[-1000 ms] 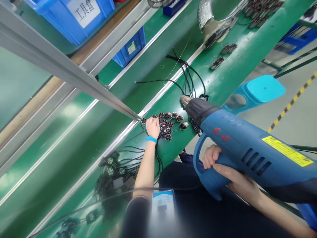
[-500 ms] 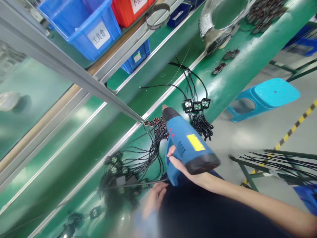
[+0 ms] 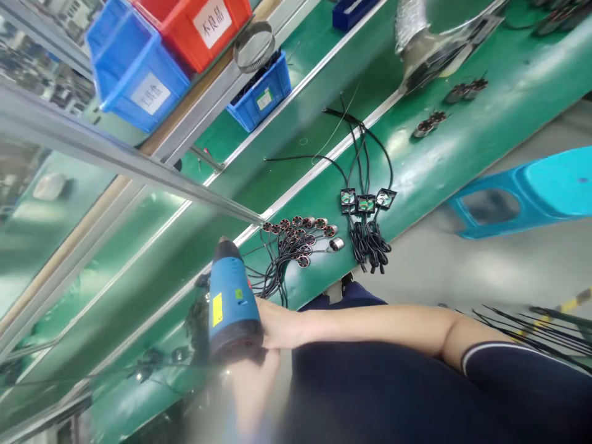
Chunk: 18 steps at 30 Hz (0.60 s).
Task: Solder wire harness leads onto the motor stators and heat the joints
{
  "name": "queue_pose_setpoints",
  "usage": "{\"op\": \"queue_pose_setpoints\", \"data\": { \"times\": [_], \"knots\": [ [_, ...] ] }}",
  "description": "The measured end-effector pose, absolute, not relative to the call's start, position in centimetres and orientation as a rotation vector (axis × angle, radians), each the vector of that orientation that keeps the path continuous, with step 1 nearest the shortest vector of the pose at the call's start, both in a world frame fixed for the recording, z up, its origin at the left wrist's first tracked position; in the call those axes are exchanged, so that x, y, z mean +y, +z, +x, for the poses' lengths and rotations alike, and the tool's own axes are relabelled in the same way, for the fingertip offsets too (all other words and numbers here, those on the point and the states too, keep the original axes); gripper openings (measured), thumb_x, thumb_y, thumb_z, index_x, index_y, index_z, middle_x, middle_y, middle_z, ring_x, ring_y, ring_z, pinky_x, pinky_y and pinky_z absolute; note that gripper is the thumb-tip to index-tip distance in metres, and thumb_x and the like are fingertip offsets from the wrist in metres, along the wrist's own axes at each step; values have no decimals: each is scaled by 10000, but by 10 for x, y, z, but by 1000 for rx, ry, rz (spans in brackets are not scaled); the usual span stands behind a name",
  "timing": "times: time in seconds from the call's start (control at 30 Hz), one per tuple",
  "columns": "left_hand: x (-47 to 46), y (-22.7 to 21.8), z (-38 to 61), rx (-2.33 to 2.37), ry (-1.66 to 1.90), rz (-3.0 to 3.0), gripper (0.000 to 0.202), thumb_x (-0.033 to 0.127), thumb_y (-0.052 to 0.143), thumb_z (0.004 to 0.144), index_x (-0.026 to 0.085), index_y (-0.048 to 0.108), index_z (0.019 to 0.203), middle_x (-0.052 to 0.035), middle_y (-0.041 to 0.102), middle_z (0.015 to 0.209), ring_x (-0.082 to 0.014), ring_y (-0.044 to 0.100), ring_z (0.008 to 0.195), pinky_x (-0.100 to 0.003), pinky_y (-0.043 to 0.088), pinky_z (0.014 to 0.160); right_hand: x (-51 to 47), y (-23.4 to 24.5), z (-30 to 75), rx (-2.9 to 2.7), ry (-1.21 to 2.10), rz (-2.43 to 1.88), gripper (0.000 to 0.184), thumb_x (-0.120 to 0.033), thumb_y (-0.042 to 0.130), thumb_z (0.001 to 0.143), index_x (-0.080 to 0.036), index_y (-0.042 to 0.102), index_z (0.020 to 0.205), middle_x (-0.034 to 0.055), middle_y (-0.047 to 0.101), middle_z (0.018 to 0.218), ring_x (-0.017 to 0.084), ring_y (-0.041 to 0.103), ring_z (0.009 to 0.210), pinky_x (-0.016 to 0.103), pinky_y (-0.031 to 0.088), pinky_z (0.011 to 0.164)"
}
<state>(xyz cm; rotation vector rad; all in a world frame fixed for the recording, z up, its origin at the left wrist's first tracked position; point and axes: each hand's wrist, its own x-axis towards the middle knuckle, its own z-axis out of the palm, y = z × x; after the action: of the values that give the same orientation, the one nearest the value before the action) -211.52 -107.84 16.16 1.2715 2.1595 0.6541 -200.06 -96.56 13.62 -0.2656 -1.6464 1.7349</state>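
Note:
My right hand [image 3: 280, 324] is closed round the handle of a blue heat gun [image 3: 234, 296] with a black rear and a dark tapered nozzle. The nozzle points away from me, over the green bench. Beneath the gun is my left hand [image 3: 254, 376], blurred, its fingers hidden behind the tool. Past the gun lies a cluster of small round copper-wound motor parts [image 3: 298, 234] on black cables. To their right are three small square black housings [image 3: 366, 203] with green boards and bundled cables. Dark wired parts [image 3: 197, 314] show partly behind the gun.
A metal post [image 3: 198, 191] rises from the bench rail. On the shelf are a blue bin [image 3: 148, 92], a red bin [image 3: 213, 28] and a metal hose clamp [image 3: 254, 46]. A foil duct [image 3: 411, 28] stands at the back. A blue stool [image 3: 555, 185] is at the right.
My right hand has carried the heat gun leftward, from over the motor parts to above my left hand. More of the motor parts now show. The camera view has also shifted.

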Motion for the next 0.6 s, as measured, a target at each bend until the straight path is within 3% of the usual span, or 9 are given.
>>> {"op": "queue_pose_setpoints", "data": {
  "times": [0.13,0.23,0.33,0.43,0.53,0.6],
  "knots": [
    [-1072,165,-2099,2276,704,1301,591,443,793,688,281,674,1244,-80,762,1006,-330,680,1140,-484,537,1032,-952,132,-1960,-1661,1985,-197,459,-370,688,871,-150,584,1261,125,682,1216,249,650,1127,391,540,990],
    [-1058,168,-2102,2386,749,1227,569,465,770,741,251,666,1258,-95,748,1104,-316,675,1149,-488,521,1057,-948,111,-1922,-1606,1981,-357,534,-377,650,905,-163,526,1378,136,668,1288,228,663,1142,392,531,1006],
    [-1031,173,-2117,2484,788,1163,580,485,785,735,200,675,1229,-121,717,1206,-320,659,1173,-483,500,1076,-943,70,-1878,-1634,1802,-778,338,-371,555,956,-168,650,1209,111,741,1107,230,705,1002,420,550,948],
    [-991,175,-2140,2377,697,1209,428,489,781,732,154,728,995,-111,759,983,-292,714,951,-433,565,936,-937,25,-1835,-1549,1578,-1170,292,-397,509,959,-184,696,1029,102,758,1031,256,716,964,443,561,910],
    [-948,167,-2160,2209,624,1188,341,467,780,719,146,702,804,-55,714,709,-215,667,659,-339,572,690,-931,-4,-1800,-1493,1405,-1386,283,-418,518,939,-207,695,1007,78,768,976,256,730,914,414,581,857],
    [-925,159,-2169,2143,592,1148,330,440,793,694,138,689,774,-36,683,635,-185,628,578,-294,535,597,-928,-13,-1785,-1519,1299,-1474,279,-428,525,935,-222,700,1004,67,769,965,249,728,855,389,588,795]
  ]
}}
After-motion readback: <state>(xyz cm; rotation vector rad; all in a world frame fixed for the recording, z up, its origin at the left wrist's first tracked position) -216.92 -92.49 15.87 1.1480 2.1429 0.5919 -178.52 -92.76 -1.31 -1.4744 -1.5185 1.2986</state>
